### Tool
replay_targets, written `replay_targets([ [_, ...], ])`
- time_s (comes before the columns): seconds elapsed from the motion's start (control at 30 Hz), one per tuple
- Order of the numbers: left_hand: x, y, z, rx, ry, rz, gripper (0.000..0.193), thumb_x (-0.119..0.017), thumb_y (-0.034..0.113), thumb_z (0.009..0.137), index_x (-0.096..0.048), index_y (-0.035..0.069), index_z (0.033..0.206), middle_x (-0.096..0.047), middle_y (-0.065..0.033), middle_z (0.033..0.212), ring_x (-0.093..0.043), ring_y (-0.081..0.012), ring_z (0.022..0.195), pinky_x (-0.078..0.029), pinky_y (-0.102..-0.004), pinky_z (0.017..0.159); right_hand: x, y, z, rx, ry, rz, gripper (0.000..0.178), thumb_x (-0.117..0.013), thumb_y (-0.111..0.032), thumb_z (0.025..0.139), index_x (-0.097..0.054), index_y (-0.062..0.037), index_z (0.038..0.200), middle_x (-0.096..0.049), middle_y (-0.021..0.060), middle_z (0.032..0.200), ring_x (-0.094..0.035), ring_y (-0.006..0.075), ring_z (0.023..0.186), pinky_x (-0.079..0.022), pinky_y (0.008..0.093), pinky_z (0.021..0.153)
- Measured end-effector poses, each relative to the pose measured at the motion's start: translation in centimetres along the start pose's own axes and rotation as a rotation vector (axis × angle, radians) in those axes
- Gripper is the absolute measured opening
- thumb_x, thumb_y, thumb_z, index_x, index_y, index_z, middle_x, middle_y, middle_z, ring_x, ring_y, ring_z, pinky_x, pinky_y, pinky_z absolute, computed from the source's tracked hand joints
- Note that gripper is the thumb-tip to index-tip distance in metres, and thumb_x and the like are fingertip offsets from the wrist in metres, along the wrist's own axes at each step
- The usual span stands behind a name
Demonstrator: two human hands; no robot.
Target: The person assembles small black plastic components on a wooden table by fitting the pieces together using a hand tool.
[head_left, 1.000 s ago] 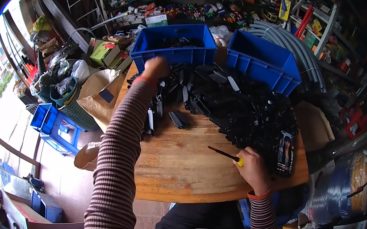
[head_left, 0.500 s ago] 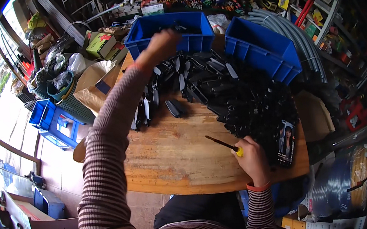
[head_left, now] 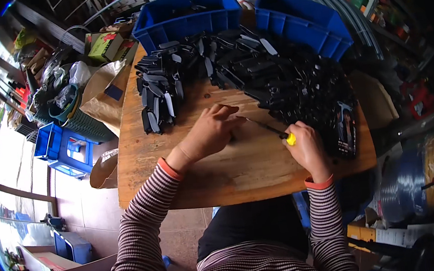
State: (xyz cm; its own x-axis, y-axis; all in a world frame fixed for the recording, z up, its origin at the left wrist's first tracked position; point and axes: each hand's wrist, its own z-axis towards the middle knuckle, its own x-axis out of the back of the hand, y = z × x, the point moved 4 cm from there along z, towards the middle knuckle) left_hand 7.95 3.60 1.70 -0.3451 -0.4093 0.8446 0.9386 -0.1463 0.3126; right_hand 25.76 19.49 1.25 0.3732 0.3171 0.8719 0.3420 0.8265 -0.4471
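My right hand (head_left: 306,146) is wrapped round the yellow handle of a screwdriver (head_left: 291,139) near the right side of the wooden table. Its dark shaft points left, with the tip close to the fingers of my left hand (head_left: 210,132). Those fingers are bent and closed over the middle of the table; a dark bit shows beneath them, too hidden to name. Beyond both hands spreads a curved heap of elongated black and grey plastic pieces (head_left: 240,60). A phone with a lit screen (head_left: 346,129) leans at the heap's right end.
Two blue bins (head_left: 188,25), (head_left: 303,24) stand behind the heap; the left one has some dark pieces inside. The table's (head_left: 180,188) rounded near edge is before my lap. Brown paper (head_left: 105,97) and stacked baskets (head_left: 87,123) are on the left, wrapped coils (head_left: 410,183) on the right.
My left hand has come back from the left blue bin to the screwdriver's tip. A dark piece that lay alone before the heap no longer shows there. The view has tilted downward.
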Motion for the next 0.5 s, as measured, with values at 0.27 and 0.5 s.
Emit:
replay_targets([
  [0.27,-0.7,0.9,-0.8,0.046,-0.066,0.231,0.032,-0.066,0.012,0.080,-0.063,0.008,0.111,-0.059,-0.0074,0.102,-0.056,-0.0228,0.097,-0.050,-0.0342,0.082,0.9,-2.1,0.2,-0.028,0.048,0.000,0.016,-0.071,-0.001,0.076,-0.059,0.0000,0.086,-0.062,0.0153,0.076,-0.063,0.0359,0.073,-0.050,0.0397,0.065],
  [0.5,-5.7,7.0,0.9,0.012,-0.063,0.382,0.026,-0.064,0.015,0.081,-0.063,0.006,0.106,-0.058,-0.0099,0.109,-0.057,-0.0207,0.092,-0.052,-0.0283,0.072,2.9,-3.3,1.1,0.096,0.202,0.336,0.015,-0.069,0.000,0.077,-0.056,-0.0007,0.085,-0.064,0.0142,0.074,-0.066,0.0337,0.071,-0.049,0.0359,0.060],
])
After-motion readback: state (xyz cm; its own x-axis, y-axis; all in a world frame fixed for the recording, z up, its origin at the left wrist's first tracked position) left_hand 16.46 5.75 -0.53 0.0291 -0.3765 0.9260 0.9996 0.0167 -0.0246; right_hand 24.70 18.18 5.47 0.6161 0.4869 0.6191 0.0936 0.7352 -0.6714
